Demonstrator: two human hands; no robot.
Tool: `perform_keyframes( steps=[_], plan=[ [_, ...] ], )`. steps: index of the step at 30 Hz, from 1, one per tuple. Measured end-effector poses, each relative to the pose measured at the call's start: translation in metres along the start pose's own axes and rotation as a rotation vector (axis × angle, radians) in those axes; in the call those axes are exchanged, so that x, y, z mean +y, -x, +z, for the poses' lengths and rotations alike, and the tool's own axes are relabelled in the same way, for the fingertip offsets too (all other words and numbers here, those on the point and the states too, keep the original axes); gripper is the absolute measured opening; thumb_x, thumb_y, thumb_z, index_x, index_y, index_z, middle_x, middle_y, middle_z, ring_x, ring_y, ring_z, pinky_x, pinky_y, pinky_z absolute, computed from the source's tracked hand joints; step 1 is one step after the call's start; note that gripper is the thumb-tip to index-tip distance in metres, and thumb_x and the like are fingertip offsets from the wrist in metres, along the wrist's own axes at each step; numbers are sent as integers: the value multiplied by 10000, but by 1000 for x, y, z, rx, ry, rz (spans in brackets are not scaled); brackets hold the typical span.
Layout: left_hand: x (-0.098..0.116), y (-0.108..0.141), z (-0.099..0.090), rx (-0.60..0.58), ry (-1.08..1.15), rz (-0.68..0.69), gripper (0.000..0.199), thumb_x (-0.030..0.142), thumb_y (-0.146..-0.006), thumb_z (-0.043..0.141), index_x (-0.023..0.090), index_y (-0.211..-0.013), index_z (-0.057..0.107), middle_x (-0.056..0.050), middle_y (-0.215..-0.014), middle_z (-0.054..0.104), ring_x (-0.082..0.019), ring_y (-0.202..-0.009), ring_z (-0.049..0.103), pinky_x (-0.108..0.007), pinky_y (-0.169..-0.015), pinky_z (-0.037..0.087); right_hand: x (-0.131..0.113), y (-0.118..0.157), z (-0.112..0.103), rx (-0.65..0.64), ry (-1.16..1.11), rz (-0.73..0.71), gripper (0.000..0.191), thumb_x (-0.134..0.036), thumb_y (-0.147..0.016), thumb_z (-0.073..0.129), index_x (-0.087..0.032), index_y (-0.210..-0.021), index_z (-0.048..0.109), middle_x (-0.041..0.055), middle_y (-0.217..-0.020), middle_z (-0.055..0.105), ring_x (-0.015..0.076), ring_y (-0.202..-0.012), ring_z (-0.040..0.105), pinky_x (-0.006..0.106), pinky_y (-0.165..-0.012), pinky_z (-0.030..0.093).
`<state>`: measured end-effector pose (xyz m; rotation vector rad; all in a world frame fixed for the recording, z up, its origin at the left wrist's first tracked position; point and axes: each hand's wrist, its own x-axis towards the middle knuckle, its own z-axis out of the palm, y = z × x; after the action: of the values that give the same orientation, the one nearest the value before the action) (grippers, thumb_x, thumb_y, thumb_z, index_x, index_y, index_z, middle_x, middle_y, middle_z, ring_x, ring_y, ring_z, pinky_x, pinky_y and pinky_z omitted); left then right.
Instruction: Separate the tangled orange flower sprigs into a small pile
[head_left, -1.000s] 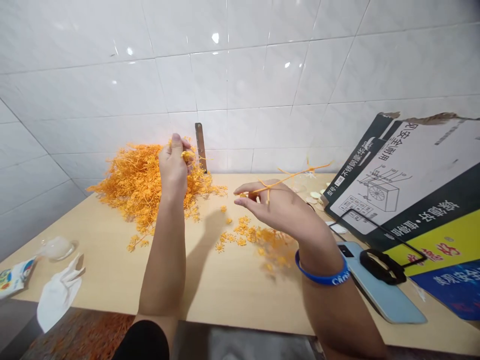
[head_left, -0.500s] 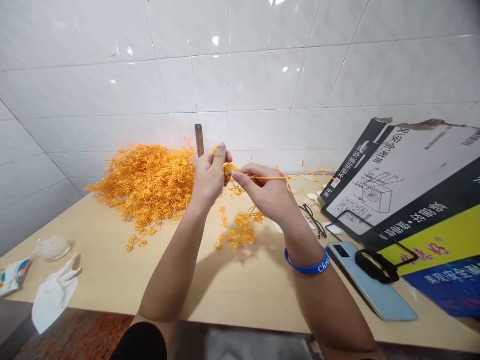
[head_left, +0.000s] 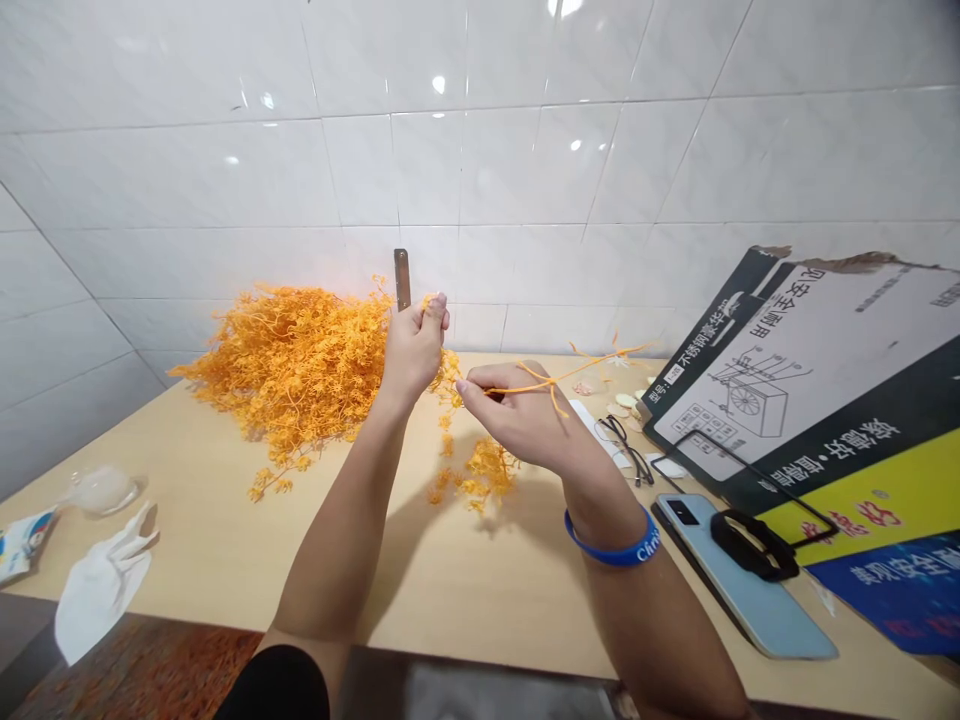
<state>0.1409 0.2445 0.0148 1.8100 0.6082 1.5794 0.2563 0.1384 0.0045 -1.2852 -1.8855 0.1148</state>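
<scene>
My left hand [head_left: 415, 348] is closed on an orange sprig, just right of a large heap of orange sprigs [head_left: 300, 360]; a bit of orange shows at its thumb. My right hand [head_left: 514, 405], lower and to the right, pinches a thin orange stem [head_left: 551, 382] whose branched end points right. Orange bits hang between the two hands, which are apart. A smaller orange cluster [head_left: 487, 470] lies on the table below them. Behind my left hand a brown metal strip [head_left: 402, 275] stands upright against the wall.
On the table [head_left: 480, 580], to the right, are a printed carton [head_left: 825, 380], glasses [head_left: 626, 445], a light blue phone [head_left: 750, 590] and a black band [head_left: 754, 545]. At left lie a white glove [head_left: 105, 590], a clear lump [head_left: 103, 490] and a small packet [head_left: 26, 545].
My right hand has moved down and away from my left hand, taking the stem with it. The gap between my hands is wider.
</scene>
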Motion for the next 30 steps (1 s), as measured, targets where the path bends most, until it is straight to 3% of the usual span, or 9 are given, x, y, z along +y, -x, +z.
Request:
perform_keyframes(
  steps=[2, 5, 7, 9, 12, 14, 17, 23, 30],
  plan=[
    [-7, -7, -10, 84, -38, -9, 414, 355, -1019, 425, 129, -673, 417, 2, -553, 313, -76, -506, 271, -236, -487, 207, -8, 6, -9, -76, -62, -1, 351, -224, -897, 456, -104, -620, 277, 10, -575, 262, 63, -533, 239, 282, -511, 180],
    [-14, -20, -38, 399, 7, -134, 355, 308, -1014, 436, 133, -705, 438, 16, -544, 311, -80, -465, 284, -231, -454, 202, -20, 17, -30, -173, -222, -94, 363, -174, -895, 449, -114, -615, 225, 13, -575, 231, 57, -528, 222, 255, -477, 187],
    [-12, -25, -53, 449, 12, -110, 330, 304, -1010, 452, 120, -738, 486, 21, -515, 334, -84, -436, 293, -227, -438, 216, -23, 19, -39, -163, -263, -143, 382, -174, -927, 442, -115, -605, 245, 9, -570, 241, 48, -522, 225, 233, -460, 195],
    [-4, -22, -57, 310, -46, -140, 319, 306, -998, 483, 91, -773, 552, -3, -535, 421, -78, -445, 337, -207, -435, 246, -19, 17, -41, -166, -274, -143, 398, -216, -954, 441, -111, -595, 302, 6, -567, 260, 43, -517, 245, 214, -452, 206],
    [8, -12, -47, -12, -235, -220, 318, 301, -988, 499, 58, -832, 632, -28, -627, 500, -55, -481, 359, -177, -441, 263, -5, 10, -33, -140, -231, -64, 407, -334, -969, 468, -93, -644, 511, 6, -588, 385, 45, -521, 321, 201, -470, 256],
    [10, -6, -39, -200, -355, -254, 308, 320, -970, 527, 60, -873, 661, -26, -670, 504, -48, -522, 374, -155, -461, 281, 4, 7, -26, -36, -137, -14, 397, -404, -980, 474, -111, -775, 646, 5, -638, 482, 49, -558, 389, 200, -513, 296],
    [6, -4, -32, -387, -412, -302, 288, 368, -922, 595, 93, -965, 665, -13, -707, 516, -54, -574, 409, -139, -478, 307, 13, 5, -21, 125, 38, -4, 440, -452, -1005, 439, -123, -820, 665, 0, -613, 478, 54, -558, 385, 230, -534, 277],
    [1, -6, -35, -477, -410, -376, 191, 199, -882, 546, 103, -985, 675, -34, -816, 627, -75, -644, 544, -141, -510, 367, 19, -2, -19, 261, 13, 20, 378, -415, -960, 486, -135, -856, 717, 3, -624, 516, 72, -578, 415, 233, -548, 303],
    [-3, -7, -35, -514, -407, -402, 381, 106, -877, 465, 132, -1198, 668, -38, -1008, 675, -100, -836, 648, -159, -605, 413, 29, -7, -18, 338, -52, 10, 399, -417, -939, 484, -99, -828, 697, 8, -560, 406, 84, -543, 375, 246, -534, 279]
  ],
)
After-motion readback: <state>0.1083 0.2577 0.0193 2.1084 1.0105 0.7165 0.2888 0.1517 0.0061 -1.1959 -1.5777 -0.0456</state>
